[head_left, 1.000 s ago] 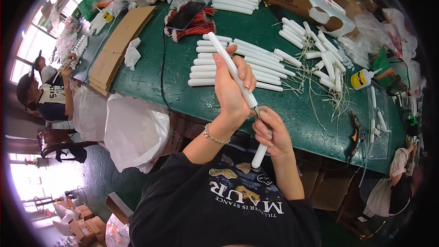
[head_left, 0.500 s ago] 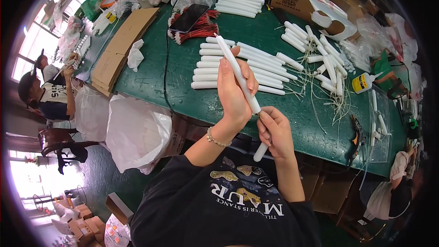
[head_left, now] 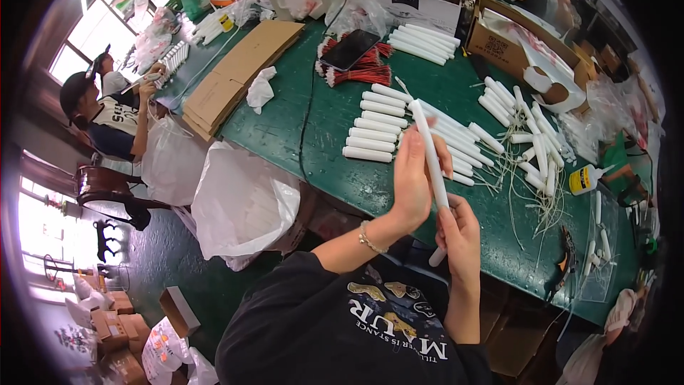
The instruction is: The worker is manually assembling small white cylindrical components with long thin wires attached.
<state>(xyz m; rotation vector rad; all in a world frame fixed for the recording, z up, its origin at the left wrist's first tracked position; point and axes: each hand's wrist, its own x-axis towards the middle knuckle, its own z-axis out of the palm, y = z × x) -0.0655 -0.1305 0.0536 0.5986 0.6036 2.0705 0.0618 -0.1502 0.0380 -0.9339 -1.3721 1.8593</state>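
A long, slim white candle-shaped tube (head_left: 434, 164) slants in front of me, its tapered tip up and to the left. My left hand (head_left: 413, 182) is around its middle, with the thumb on the near side and fingertips showing past the far edge. Lower down, my right hand (head_left: 462, 235) pinches the tube's bottom end. A short white cylinder (head_left: 437, 257) sticks out below the right fingers; how it joins the tube is hidden. Just beyond my hands, short white cylinders (head_left: 374, 126) lie in a row, with longer white tubes (head_left: 456, 135) to their right.
White cylinders with loose wires (head_left: 545, 150) are heaped at right, near a yellow-labelled glue bottle (head_left: 583, 180). A phone (head_left: 350, 50) rests on red wires (head_left: 360, 75). Flat cardboard (head_left: 239, 78) and a white bag (head_left: 242, 199) are at left. People sit at left and far right.
The view has shifted, so the table sits further right and lower. My right hand has moved up the tube, and the gap below the tube's bottom end is now covered by my fingers.
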